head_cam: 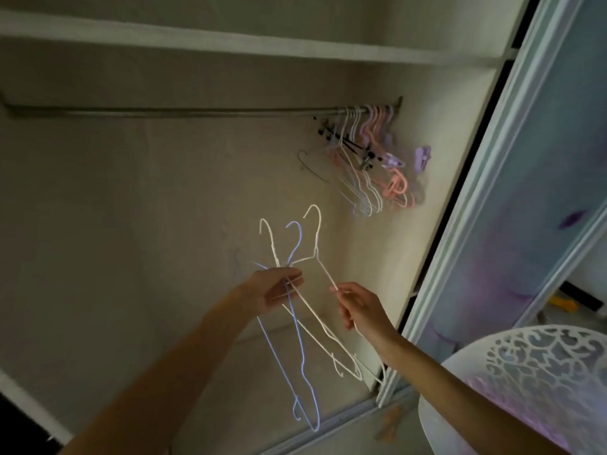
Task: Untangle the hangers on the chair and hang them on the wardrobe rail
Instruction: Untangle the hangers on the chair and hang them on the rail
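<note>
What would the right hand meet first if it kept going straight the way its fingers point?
Probably the left hand: the right hand points up-left along the white hanger it pinches, toward the bunch gripped there. Depth is unclear, so it might pass toward the wardrobe's back wall.

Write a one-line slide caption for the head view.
Left hand grips three wire hangers while right hand pulls one free, below the wardrobe rail.
</note>
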The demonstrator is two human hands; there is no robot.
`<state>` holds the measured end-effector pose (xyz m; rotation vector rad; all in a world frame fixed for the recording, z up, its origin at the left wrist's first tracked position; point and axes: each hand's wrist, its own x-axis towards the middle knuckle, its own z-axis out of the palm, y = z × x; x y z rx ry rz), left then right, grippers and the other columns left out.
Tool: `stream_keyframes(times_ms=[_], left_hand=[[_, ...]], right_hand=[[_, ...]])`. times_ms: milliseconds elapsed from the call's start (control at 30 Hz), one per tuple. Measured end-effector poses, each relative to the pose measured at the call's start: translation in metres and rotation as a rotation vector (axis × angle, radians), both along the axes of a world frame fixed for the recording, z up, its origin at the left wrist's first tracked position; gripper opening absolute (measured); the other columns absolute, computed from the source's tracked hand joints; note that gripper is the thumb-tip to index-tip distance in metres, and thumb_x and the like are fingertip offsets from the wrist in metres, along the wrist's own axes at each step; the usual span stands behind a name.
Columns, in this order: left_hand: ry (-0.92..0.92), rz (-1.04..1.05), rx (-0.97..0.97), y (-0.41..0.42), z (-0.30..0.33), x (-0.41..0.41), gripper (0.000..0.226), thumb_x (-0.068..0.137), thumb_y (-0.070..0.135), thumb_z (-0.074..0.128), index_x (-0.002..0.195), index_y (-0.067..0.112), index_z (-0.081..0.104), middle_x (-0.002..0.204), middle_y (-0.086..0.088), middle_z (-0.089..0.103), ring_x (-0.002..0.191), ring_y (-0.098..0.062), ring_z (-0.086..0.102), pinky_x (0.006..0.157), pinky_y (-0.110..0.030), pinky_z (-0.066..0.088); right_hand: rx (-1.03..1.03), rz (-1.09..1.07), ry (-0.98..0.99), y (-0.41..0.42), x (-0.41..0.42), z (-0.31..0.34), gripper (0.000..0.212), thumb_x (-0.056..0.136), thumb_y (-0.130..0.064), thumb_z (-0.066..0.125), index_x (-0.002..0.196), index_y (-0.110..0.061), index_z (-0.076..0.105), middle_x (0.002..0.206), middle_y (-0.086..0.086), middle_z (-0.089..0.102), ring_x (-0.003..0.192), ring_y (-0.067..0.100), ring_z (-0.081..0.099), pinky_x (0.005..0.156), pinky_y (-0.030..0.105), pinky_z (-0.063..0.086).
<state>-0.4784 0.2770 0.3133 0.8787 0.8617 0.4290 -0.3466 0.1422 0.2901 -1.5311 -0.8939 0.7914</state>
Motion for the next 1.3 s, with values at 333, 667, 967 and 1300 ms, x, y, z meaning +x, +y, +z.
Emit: stream_keyframes(times_ms=[333,667,967,1300], left_hand=[[-0.041,0.044,0.068,0.079,0.062,0.031,0.017,0.09,0.005,0.053,0.075,0.01,0.057,0.056,0.0,0.07,0.052,-0.008,0.069,0.049,-0.02,0.054],[-0.048,0.066,0.145,0.138,0.096,0.057,0.015,0.089,0.008,0.056,0.074,0.011,0.059,0.061,0.002,0.071,0.056,-0.007,0.07,0.068,-0.027,0.052],[-0.099,0.082,0.14,0.184,0.103,0.055,0.017,0.088,0.005,0.057,0.072,0.011,0.06,0.065,-0.001,0.072,0.058,-0.009,0.07,0.072,-0.028,0.051],[-0.06,0.06,0.113,0.213,0.091,0.063,0.013,0.087,0.005,0.059,0.074,0.009,0.059,0.071,-0.004,0.073,0.063,-0.011,0.071,0.073,-0.03,0.052]], right_hand=[[0.12,0.029,-0.17,0.081,0.072,0.082,0.018,0.095,-0.011,0.049,0.106,-0.007,0.063,0.054,-0.001,0.044,0.037,0.002,0.036,0.039,0.016,0.031],[0.157,-0.011,-0.423,0.196,0.117,0.154,0.018,0.096,-0.008,0.047,0.109,-0.009,0.059,0.059,0.0,0.048,0.036,-0.002,0.044,0.041,0.012,0.034],[0.014,-0.02,-0.47,0.25,0.134,0.121,0.015,0.095,-0.018,0.053,0.095,-0.008,0.065,0.055,-0.002,0.05,0.048,0.011,0.044,0.05,0.024,0.035],[0.186,-0.131,-1.225,0.29,0.138,0.172,0.053,0.093,-0.028,0.051,0.141,-0.01,0.036,0.139,0.013,0.046,0.127,0.028,0.045,0.104,0.037,0.038]])
